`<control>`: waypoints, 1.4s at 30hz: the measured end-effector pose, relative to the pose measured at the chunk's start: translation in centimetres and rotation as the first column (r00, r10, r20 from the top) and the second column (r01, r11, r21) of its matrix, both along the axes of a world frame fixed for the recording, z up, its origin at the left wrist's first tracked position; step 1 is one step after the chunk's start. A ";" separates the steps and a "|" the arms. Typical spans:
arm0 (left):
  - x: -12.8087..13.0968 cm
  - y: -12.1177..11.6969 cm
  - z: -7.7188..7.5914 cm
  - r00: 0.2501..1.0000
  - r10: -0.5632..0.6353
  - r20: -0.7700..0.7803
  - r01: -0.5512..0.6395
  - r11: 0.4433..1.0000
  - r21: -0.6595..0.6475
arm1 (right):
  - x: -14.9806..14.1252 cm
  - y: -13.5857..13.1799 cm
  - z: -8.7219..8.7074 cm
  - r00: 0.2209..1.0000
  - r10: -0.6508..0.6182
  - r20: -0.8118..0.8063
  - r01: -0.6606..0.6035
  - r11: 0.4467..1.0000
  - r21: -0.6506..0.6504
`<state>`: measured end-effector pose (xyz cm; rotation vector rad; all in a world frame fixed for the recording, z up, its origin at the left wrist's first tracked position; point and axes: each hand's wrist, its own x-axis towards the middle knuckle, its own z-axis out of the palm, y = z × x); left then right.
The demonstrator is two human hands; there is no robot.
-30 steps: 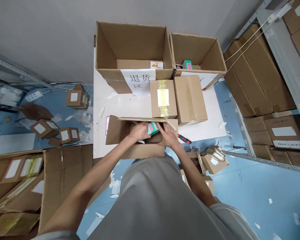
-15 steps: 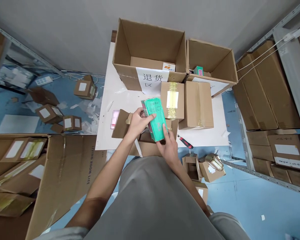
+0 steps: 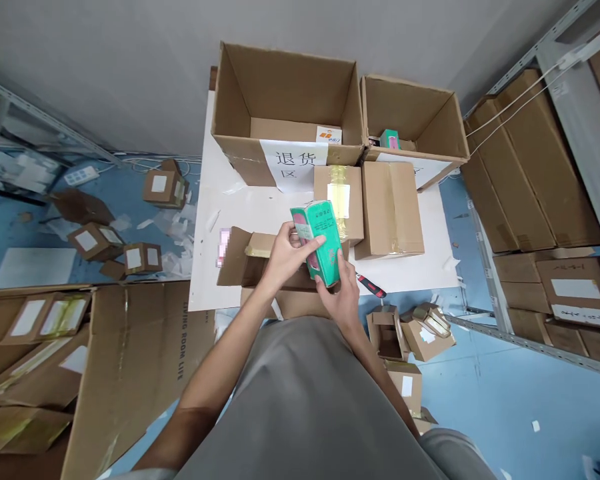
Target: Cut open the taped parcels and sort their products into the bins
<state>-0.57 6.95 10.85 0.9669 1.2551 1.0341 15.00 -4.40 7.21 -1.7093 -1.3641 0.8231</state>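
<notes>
Both my hands hold a green product box (image 3: pixel 321 241) above a small opened carton (image 3: pixel 253 257) at the near edge of the white table (image 3: pixel 240 200). My left hand (image 3: pixel 286 251) grips the green box's upper end, thumb over its face. My right hand (image 3: pixel 341 294) grips its lower end from beneath. The box is tilted, its printed face toward me.
Two taped cartons (image 3: pixel 391 207) lie behind the opened one. Two large open cartons stand at the back: one with a paper sign (image 3: pixel 285 107), one holding a small green box (image 3: pixel 414 123). A red-handled cutter (image 3: pixel 371 286) lies at the table's edge. Cartons litter the blue floor and fill the shelves on the right.
My hands reached into the opened carton, lifted the green box out and up, and now hold it tilted in front of me.
</notes>
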 end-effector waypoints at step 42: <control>7.6 0.1 0.9 0.990 -0.040 0.135 0.055 0.993 -0.107 | 8.0 2.2 0.3 0.916 -0.070 -0.396 0.073 0.997 -0.007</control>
